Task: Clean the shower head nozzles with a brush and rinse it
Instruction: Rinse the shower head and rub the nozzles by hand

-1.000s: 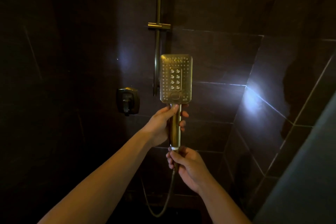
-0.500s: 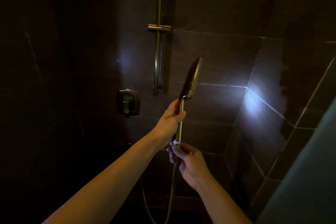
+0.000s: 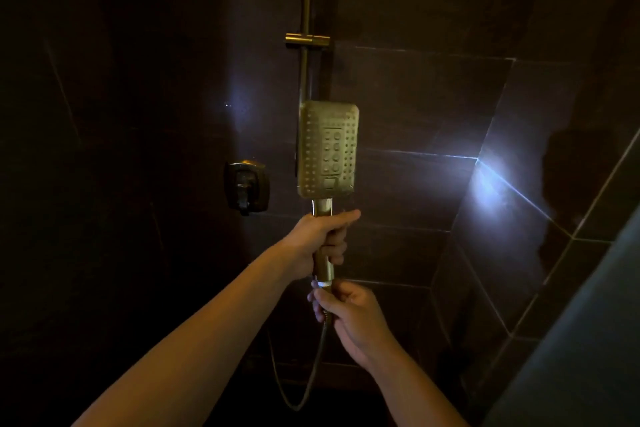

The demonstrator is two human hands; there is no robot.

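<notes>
The shower head (image 3: 327, 149) stands upright at frame centre, nozzle face toward the camera, long axis vertical. Left hand (image 3: 317, 236) fingers curl round its handle just below. The right hand (image 3: 351, 314), lowest, pinches the hose (image 3: 313, 371) joint.

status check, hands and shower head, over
Left hand grips shower head by its handle. Right hand holds hose just below. Nozzle face toward camera, no brush in view.
</notes>
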